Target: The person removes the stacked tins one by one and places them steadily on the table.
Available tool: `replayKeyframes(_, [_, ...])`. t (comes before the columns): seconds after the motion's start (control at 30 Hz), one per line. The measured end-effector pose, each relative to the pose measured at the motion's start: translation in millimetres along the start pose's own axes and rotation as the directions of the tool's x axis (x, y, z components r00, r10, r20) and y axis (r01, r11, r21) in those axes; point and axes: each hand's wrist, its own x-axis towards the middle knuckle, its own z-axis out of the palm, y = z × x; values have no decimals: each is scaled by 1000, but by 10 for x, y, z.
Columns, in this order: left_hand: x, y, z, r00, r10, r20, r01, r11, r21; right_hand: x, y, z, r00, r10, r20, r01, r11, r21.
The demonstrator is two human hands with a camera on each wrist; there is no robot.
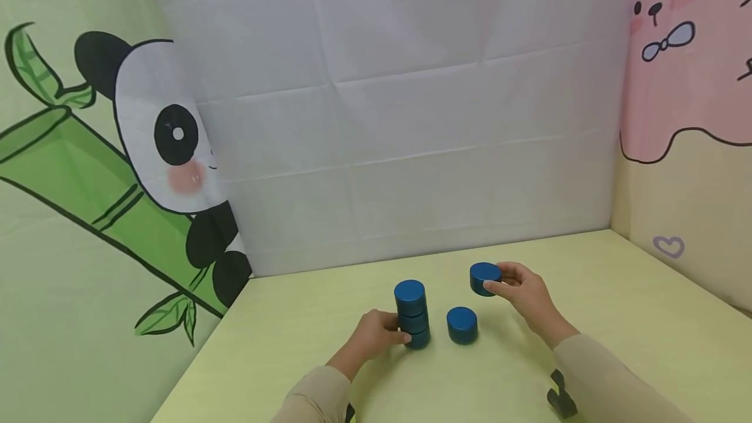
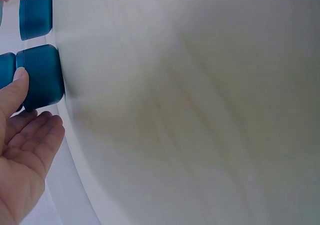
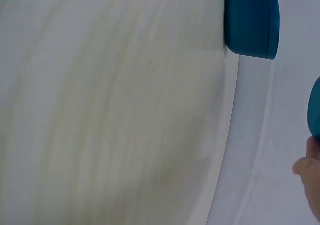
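Several short blue round tins, each with a seam near one end, are in view. In the head view, my left hand holds the lower part of a stack of three tins, its thumb across the front. The left wrist view shows the thumb on the bottom tin, other fingers loosely bent beside it. My right hand pinches another tin by its right side, raised above the table. A single tin stands upright on the table between the hands.
The pale yellow table meets a creased white cloth at the back. A panda-print cloth hangs on the left, and a pink and cream printed one on the right. Dark printed marks lie near the right sleeve.
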Motion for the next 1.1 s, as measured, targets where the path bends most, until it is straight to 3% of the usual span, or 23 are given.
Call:
replayKeyframes(0.7, [-15, 5, -17, 1000, 6, 7, -6, 1000, 16, -65, 100, -107, 998, 63, -17, -63, 998, -18])
replayKeyframes(1.1, [-19, 4, -16, 1000, -10, 7, 10, 1000, 5, -62, 183, -155, 996, 68, 57, -67, 998, -19])
